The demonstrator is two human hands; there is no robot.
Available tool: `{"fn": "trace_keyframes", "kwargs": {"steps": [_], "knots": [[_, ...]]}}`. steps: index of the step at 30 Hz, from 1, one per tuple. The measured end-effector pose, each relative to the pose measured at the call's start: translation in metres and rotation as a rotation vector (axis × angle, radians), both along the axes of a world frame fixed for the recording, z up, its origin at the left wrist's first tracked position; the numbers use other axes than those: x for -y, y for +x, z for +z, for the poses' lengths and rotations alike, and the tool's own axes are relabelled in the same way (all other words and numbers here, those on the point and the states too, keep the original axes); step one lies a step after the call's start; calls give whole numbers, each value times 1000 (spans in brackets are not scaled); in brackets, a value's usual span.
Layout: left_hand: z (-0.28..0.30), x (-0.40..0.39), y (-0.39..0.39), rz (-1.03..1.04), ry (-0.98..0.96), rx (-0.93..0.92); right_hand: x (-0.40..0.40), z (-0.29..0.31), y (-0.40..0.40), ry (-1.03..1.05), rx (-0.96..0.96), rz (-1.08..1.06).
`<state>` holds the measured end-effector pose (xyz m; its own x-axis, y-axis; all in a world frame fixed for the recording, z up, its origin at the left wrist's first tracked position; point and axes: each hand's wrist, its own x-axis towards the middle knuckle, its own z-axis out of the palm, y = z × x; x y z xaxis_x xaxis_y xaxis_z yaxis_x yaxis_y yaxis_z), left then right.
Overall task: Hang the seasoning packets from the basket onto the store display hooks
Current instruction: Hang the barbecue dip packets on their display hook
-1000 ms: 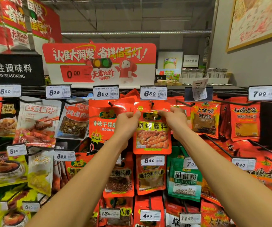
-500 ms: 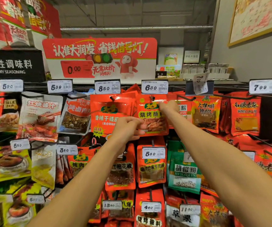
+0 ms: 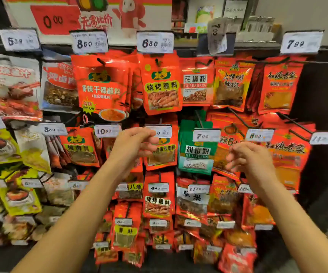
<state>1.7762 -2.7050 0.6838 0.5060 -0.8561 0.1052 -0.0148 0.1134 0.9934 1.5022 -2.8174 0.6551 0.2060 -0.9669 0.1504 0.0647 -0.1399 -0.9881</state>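
Two hands, none holding anything, as I see it: the left hand (image 3: 134,143) and right hand (image 3: 249,158) hover loosely curled before the display hooks (image 3: 236,115), while one red barbecue seasoning packet (image 3: 161,85) hangs above them under the 6.80 price tag (image 3: 155,42), clear of both.

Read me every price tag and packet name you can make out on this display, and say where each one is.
"8 60": tag over the left red packet.
"6 30": tag over the barbecue packet, which reads "烧烤蘸料".
"7 99": tag, top right.
"胡椒粉": green packet.
"0 00": sign.
Lower tags: mostly too blurred.
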Motion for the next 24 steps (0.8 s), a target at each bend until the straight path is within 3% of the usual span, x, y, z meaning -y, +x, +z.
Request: {"fn": "trace_keyframes", "kwargs": {"steps": [15, 24], "knots": [[-318, -59, -149, 16, 835, -382, -89, -332, -134, 803, -375, -80], [-560, -88, -156, -26, 1255, -388, -146, -566, -138, 1151, -585, -82]]}}
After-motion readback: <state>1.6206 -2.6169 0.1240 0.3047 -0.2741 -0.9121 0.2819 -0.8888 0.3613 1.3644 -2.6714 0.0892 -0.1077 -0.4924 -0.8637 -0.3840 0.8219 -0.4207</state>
